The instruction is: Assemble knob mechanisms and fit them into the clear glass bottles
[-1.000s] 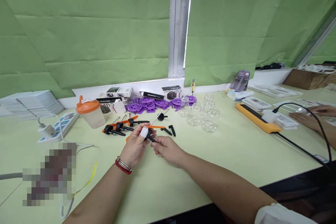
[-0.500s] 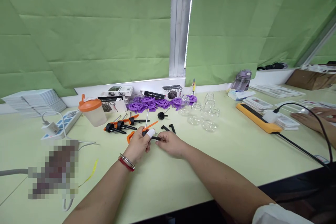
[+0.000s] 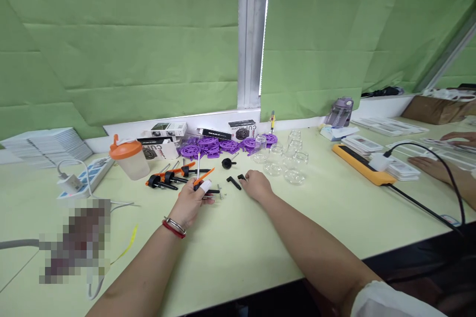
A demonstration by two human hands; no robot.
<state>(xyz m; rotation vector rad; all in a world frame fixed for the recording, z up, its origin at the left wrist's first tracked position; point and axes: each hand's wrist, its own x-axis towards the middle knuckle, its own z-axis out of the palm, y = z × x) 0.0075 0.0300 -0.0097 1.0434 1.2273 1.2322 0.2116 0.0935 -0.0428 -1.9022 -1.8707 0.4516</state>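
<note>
My left hand (image 3: 191,202), with a white wrap on one fingertip and a red band at the wrist, is closed on an orange-and-black clamp (image 3: 201,180) whose metal rod sticks up. My right hand (image 3: 256,184) rests on the table to the right, its fingertips at a small black part (image 3: 241,177); I cannot tell whether they grip it. Another black piece (image 3: 233,183) lies just left of that hand. Several finished orange-and-black clamps (image 3: 169,178) lie behind my left hand.
Purple plastic discs (image 3: 219,146) and small boxes (image 3: 169,130) line the back wall. Clear glass jars (image 3: 286,161) stand right of centre. An orange-lidded cup (image 3: 128,158) and a power strip (image 3: 84,178) sit left. An orange power strip (image 3: 362,164) and another person's hands (image 3: 427,164) are at right.
My right hand has let go of the clamp and moved right and back to the small black part. My left hand keeps the clamp, its rod now more upright.
</note>
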